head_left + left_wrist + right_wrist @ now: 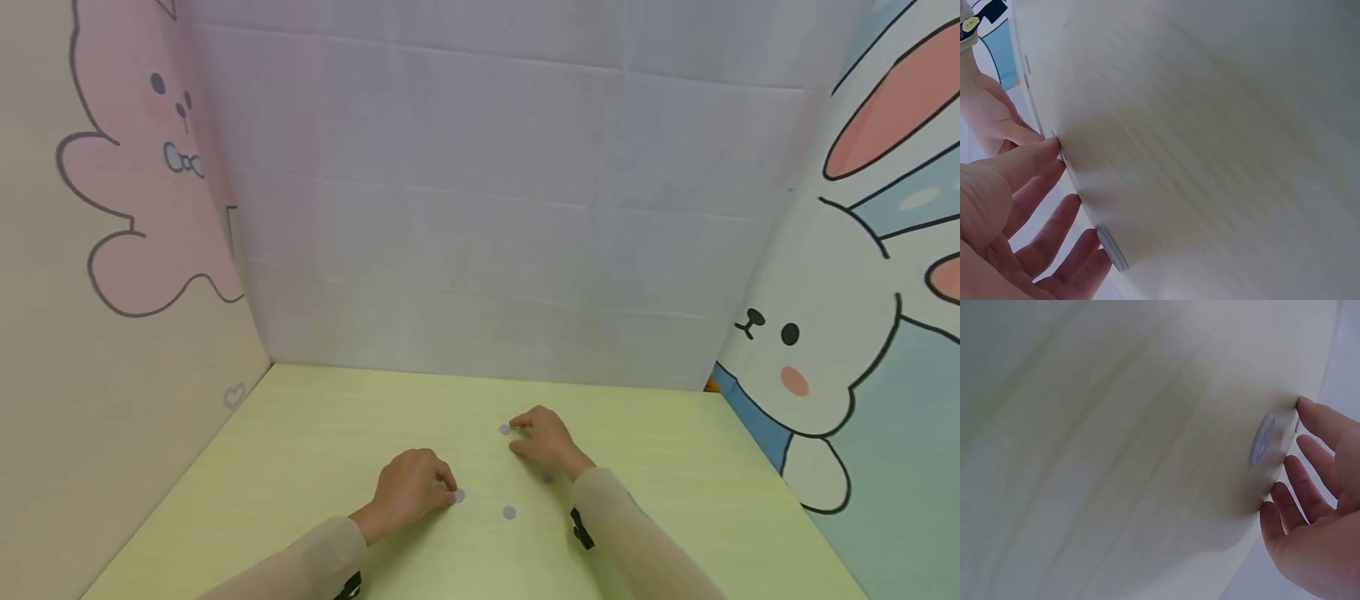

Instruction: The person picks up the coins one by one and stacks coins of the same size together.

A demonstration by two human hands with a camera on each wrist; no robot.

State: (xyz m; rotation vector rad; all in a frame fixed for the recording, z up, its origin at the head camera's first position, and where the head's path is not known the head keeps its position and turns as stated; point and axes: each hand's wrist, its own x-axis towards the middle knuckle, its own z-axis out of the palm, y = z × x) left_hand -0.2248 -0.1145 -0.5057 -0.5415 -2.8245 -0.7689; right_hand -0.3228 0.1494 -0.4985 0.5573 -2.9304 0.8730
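Observation:
My left hand (412,487) rests low over the table, thumb and forefinger pinching the edge of a small grey disc (459,495). In the left wrist view, another grey disc (1113,250), thick and layered at its edge, sits against the last fingers; my hand hides it from the head view. Farther forward, my right hand (543,437) has its fingers spread and their tips at the table top. A grey disc (504,429) lies right at its forefinger tip. The right wrist view shows a pale disc (1263,439) on the table beside these fingers, apart from them.
One more grey disc (509,512) lies on the pale yellow table (337,400) between the forearms, and another (547,478) beside the right wrist. A white sheet (480,208) closes off the back. Cartoon-printed walls stand left and right.

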